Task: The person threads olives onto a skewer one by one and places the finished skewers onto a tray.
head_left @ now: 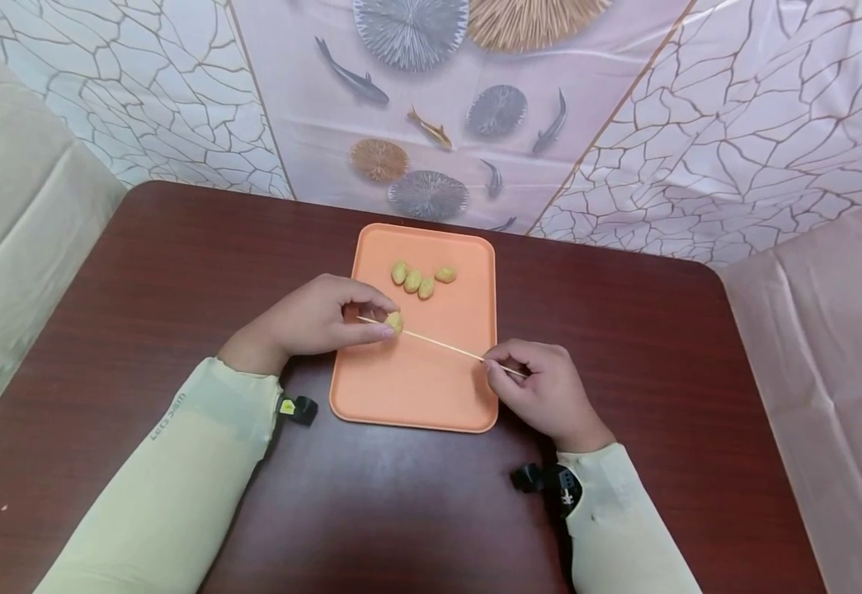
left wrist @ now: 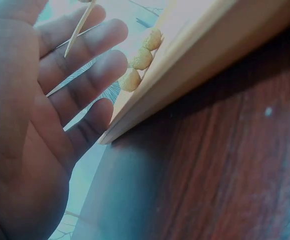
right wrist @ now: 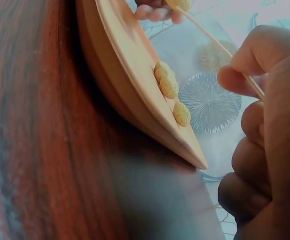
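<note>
Left hand (head_left: 319, 313): thumb and forefinger clamped on a yellow lump (head_left: 395, 322) carried on a thin stick (head_left: 441, 343). The stick's pointed end shows beyond the lump, toward the left palm; its long axis slants across the tray (head_left: 416, 396), right end nearer the person. Right hand (head_left: 549, 392): fingers pinch the stick at the tray's right edge. Four loose lumps (head_left: 412, 281) lie near the far edge.
</note>
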A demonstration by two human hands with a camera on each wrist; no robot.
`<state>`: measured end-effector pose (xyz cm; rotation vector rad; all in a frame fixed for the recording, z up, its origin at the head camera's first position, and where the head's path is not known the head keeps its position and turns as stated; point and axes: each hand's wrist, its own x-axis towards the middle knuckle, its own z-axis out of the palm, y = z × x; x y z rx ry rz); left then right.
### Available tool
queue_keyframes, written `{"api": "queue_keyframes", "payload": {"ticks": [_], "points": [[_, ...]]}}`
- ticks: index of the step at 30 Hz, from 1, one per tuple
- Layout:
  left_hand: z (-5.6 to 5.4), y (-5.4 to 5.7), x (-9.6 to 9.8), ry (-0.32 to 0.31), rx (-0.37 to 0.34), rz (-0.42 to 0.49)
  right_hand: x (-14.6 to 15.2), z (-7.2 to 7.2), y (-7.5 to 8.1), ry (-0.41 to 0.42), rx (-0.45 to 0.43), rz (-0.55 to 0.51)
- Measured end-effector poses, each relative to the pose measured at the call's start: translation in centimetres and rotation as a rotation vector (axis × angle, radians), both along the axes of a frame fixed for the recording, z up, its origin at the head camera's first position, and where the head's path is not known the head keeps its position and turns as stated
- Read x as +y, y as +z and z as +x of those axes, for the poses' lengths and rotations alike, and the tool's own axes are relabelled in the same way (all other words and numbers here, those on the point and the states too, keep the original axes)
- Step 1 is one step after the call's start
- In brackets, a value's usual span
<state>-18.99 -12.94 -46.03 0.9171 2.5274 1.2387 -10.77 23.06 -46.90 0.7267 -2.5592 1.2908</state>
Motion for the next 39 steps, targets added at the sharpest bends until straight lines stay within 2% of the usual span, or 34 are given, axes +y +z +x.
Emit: {"api": "queue_keyframes", "payload": {"ticks": [7, 9, 15, 19, 24, 30, 32, 39], "points": [[0.1, 0.1, 0.2, -0.067, -0.017, 0.086, 0.1, -0.1, -0.2, 0.009, -0.001, -0.012], [0.1, 0.2, 0.3, -0.073, 0.011, 0.089, 0.2, -0.1, -0.3, 0.01, -0.001, -0.013], [0.0, 0.2, 0.4, -0.058, 0.153, 0.086, 0.4, -0.2, -0.4, 0.003, -0.009, -0.017], [-0.1, 0.1, 0.3, -0.047, 0.176, 0.128, 0.4, -0.2, -0.5, 0.005, -0.042, -0.021], [0.2, 0.2, 0.2, -0.022, 0.098, 0.232, 0.5, -0.1, -0.5, 0.034, -0.068, -0.037], [0.7, 0.6, 0.6, -0.03, -0.125, 0.448, 0.5, 0.1, -0.4, 0.064, -0.08, -0.076], [0.9, 0.8, 0.7, -0.036, -0.176, 0.498, 0.4, 0.2, -0.3, 0.076, -0.083, -0.098], [1.1, 1.0, 0.6, 0.01, -0.209, 0.538, -0.1, 0.5, 0.3, 0.095, -0.082, -0.172]]}}
